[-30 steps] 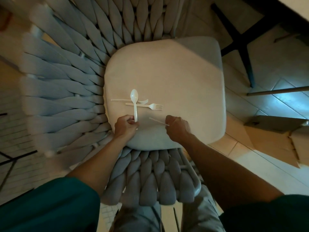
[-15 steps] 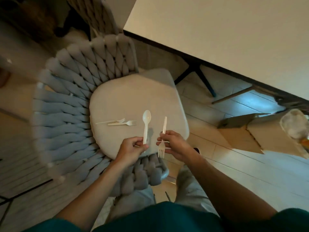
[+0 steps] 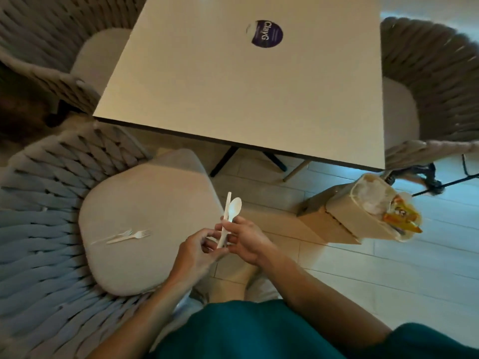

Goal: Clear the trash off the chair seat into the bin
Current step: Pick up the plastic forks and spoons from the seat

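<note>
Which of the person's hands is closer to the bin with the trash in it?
The right hand. It is on the side toward the bin, which stands on the floor further to its right. The left hand is beyond it, over the chair seat's edge.

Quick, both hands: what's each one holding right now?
Left hand: fingers curled at the utensil handles; grip cannot be told.
Right hand: closed on the white plastic spoon and fork.
</note>
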The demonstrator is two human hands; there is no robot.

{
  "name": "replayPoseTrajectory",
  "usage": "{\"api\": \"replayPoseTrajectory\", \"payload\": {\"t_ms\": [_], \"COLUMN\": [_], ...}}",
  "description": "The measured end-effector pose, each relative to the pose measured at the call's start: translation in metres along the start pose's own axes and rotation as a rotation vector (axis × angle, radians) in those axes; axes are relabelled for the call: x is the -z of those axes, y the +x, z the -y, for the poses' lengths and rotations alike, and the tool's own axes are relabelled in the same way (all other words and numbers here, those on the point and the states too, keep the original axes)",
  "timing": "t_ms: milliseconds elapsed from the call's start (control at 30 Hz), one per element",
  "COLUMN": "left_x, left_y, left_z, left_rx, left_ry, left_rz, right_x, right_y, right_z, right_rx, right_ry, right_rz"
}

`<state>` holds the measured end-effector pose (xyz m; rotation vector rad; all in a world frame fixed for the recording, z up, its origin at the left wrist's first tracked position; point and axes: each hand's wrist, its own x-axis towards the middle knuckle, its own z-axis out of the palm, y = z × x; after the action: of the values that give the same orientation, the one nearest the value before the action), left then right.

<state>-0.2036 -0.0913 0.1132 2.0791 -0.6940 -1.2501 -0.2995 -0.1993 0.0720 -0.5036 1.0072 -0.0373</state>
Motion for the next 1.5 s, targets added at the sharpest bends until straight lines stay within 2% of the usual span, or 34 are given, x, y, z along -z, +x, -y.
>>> {"api": "replayPoseTrajectory", "payload": {"t_ms": [300, 500, 633, 833, 933, 1133, 1367, 1500], "left_x": [-0.09, -0.139, -0.162, -0.17, -0.171, -0.175, -0.17, -0.158], "left_y": [0.039, 0.061, 0.069, 0.067, 0.064, 0.064, 0.061, 0.057], "left_z": [-0.089, -0.139, -0.159, -0.164, -0.161, -0.159, -0.156, -0.141], "left_rx": [-0.111, -0.193, -0.208, -0.173, -0.156, -0.138, -0.127, -0.106], "left_ry": [0.195, 0.268, 0.285, 0.315, 0.326, 0.31, 0.298, 0.264], "left_rz": [0.009, 0.103, 0.13, 0.127, 0.106, 0.108, 0.106, 0.093], "right_x": [0.13, 0.249, 0.324, 0.399, 0.411, 0.39, 0.34, 0.306], "right_y": [-0.022, -0.033, -0.042, -0.045, -0.037, -0.042, -0.036, -0.024], "right_z": [0.075, 0.106, 0.125, 0.158, 0.167, 0.164, 0.144, 0.132], "right_rx": [0.069, 0.043, 0.036, 0.046, 0.058, 0.114, 0.148, 0.148], "right_ry": [0.022, 0.04, -0.063, -0.186, -0.205, -0.477, -0.727, -0.783], "right_rz": [-0.169, -0.434, -0.637, -0.788, -0.841, -0.985, -0.773, -0.66]}}
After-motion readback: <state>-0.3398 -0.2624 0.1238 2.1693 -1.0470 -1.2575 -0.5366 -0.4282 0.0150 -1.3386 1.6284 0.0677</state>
